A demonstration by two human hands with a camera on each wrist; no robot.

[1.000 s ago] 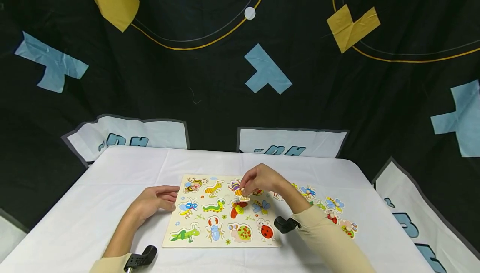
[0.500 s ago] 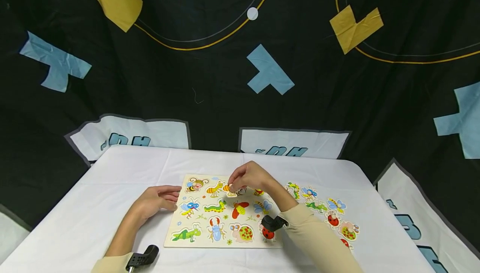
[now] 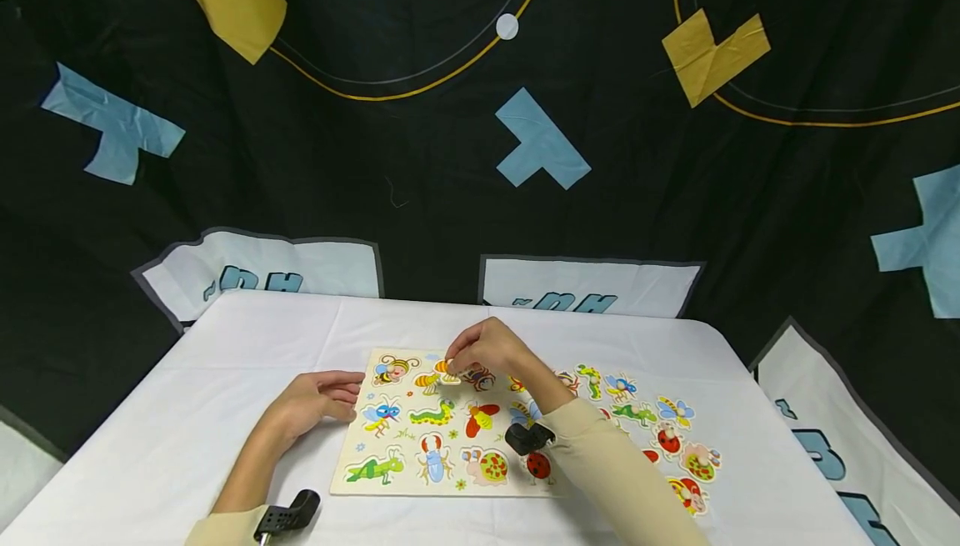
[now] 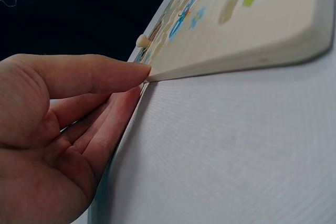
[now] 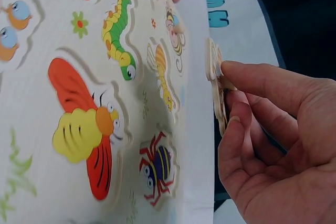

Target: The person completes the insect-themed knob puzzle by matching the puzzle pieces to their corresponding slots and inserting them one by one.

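My right hand [image 3: 487, 348] pinches a thin insect puzzle piece [image 5: 215, 77] with orange and yellow stripes, between thumb and fingers. It holds the piece above the back row of the wooden puzzle board [image 3: 411, 456], overlapping the orange striped insect picture [image 5: 163, 77]. In the right wrist view the piece stands nearly edge-on, its face mostly hidden. My left hand [image 3: 318, 400] rests at the board's left edge, thumb tip against the rim and fingers extended beside it. A bee [image 3: 393, 369] fills the board's back left corner, with a small wooden knob [image 4: 142, 41] near there in the left wrist view.
Several loose insect pieces lie on the white tablecloth right of the board, among them a green grasshopper [image 3: 633, 413], a blue-winged insect [image 3: 675, 412] and a snail [image 3: 701, 463]. My right forearm [image 3: 607, 463] crosses the board's right side. A dark curtain [image 3: 420, 196] hangs behind the table.
My right hand has carried the striped piece left along the back row, from over the purple spider picture toward the orange insect picture. My left hand has stayed at the board's edge.
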